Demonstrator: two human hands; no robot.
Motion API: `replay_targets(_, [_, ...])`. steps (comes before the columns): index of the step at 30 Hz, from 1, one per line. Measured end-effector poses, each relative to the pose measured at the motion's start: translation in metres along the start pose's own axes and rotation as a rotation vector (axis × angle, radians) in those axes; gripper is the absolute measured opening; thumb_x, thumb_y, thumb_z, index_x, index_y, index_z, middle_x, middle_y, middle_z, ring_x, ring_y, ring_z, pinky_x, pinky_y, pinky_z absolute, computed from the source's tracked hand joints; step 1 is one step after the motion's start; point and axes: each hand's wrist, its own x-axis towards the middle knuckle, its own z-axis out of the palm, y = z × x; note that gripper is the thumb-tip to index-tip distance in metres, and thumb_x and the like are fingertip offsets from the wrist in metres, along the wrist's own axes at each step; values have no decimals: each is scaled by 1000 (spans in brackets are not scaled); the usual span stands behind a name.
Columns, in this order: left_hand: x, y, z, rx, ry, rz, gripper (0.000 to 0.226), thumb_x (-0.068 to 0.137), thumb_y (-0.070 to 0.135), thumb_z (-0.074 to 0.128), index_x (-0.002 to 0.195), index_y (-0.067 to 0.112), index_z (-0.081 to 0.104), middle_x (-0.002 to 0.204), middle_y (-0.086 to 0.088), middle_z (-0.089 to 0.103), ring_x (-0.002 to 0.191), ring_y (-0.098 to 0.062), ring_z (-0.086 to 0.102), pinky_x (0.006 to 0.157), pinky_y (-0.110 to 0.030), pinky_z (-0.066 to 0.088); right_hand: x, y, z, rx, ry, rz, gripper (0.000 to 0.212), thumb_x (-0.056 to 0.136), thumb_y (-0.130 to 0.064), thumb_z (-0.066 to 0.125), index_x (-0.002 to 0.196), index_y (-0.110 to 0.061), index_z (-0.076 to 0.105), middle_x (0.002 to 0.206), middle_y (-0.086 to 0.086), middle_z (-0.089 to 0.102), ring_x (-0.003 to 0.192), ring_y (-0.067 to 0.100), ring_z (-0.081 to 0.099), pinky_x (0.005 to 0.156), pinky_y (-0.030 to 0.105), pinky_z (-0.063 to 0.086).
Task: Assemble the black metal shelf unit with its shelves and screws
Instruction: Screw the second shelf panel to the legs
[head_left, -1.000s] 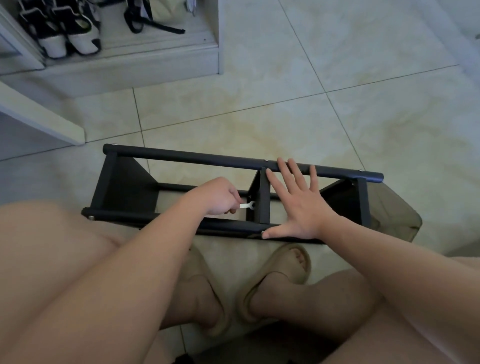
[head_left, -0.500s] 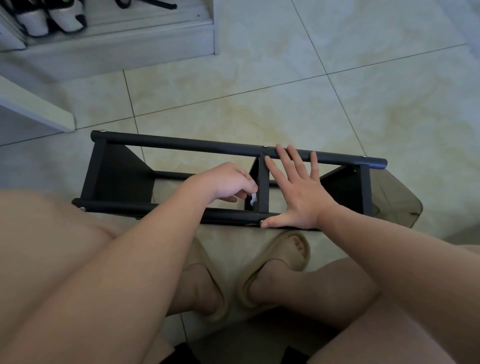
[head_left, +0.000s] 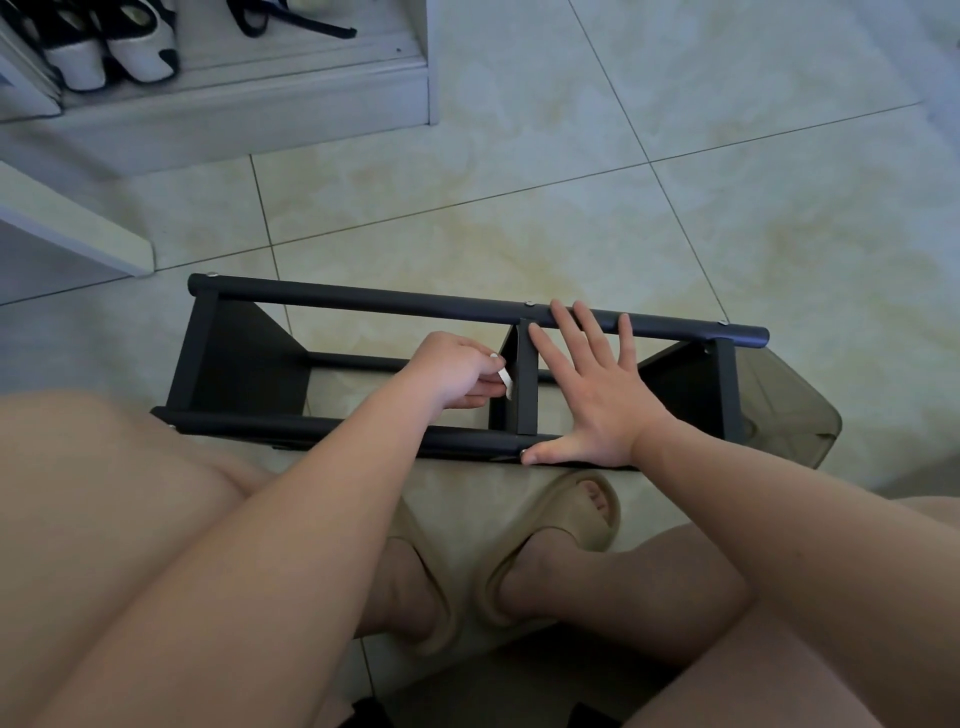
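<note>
Pinching a small pale wrench (head_left: 505, 383), my left grip (head_left: 457, 371) has its fingers curled round the tool. The tool's working end lies against the left face of the middle shelf panel (head_left: 525, 384). Whatever fastener it is on is hidden from me behind the knuckles and the panel's edge.

My right grip (head_left: 597, 400) holds nothing. It lies flat with the fingers spread, just right of that panel, bridging the frame: fingertips (head_left: 571, 332) on the far rail (head_left: 363, 300), thumb pressed to the near rail (head_left: 291, 425).

The black shelf unit (head_left: 234, 358) lies on its side on the tiled floor (head_left: 571, 208), just beyond my sandals (head_left: 582, 514), with an end panel at each end. A silver screw head (head_left: 529, 302) shows on the far rail above the middle panel, and others at both rail ends.

I judge the step in hand to be tightening the middle shelf to the rails, late in the build, since every panel I can see already stands between them. How snug this joint is, I cannot tell.

Next I would want short wrench strokes, reseating the tool each time, because the panel and rails leave little room to swing. The right grip should press down firmly so the frame does not skid on the smooth tile.
</note>
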Motion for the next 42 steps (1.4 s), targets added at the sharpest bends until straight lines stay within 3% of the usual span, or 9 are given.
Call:
replay_targets(5, [-2, 0, 4, 92, -11, -20, 5, 95, 20, 67, 96, 16, 70, 85, -1, 77, 80, -12, 74, 74, -27, 56, 0, 0, 0, 0, -1, 1, 138, 56, -108, 18, 161, -25, -15, 165, 6, -30, 151, 27, -31, 116, 62, -22])
replay_targets(12, [-4, 1, 5, 166, 28, 6, 7, 93, 20, 67, 95, 16, 73, 76, 4, 76, 66, -10, 57, 58, -20, 42, 0, -1, 0, -2, -1, 3, 140, 54, -109, 16, 162, -25, -14, 165, 6, -30, 151, 27, -31, 117, 64, -20])
replay_targets(21, [-5, 5, 7, 170, 29, -43, 13, 97, 19, 60, 90, 17, 71, 84, 1, 77, 72, -14, 59, 69, -25, 44, 0, 0, 0, -5, 3, 1, 139, 54, -109, 14, 162, -25, -14, 165, 6, -30, 151, 27, -32, 116, 62, -23])
replay_targets(27, [-5, 5, 6, 212, 9, -41, 11, 98, 22, 58, 94, 20, 68, 76, 6, 75, 72, -13, 60, 67, -24, 45, 0, 0, 0, -2, 5, 1, 139, 55, -109, 14, 162, -25, -13, 166, 6, -29, 151, 27, -31, 117, 63, -22])
replay_targets(42, [0, 1, 10, 187, -14, -53, 14, 97, 19, 57, 100, 14, 71, 84, 0, 75, 73, -14, 60, 67, -26, 47, 0, -1, 0, 4, 15, -4, 139, 55, -109, 15, 162, -25, -12, 166, 6, -27, 151, 27, -30, 116, 62, -22])
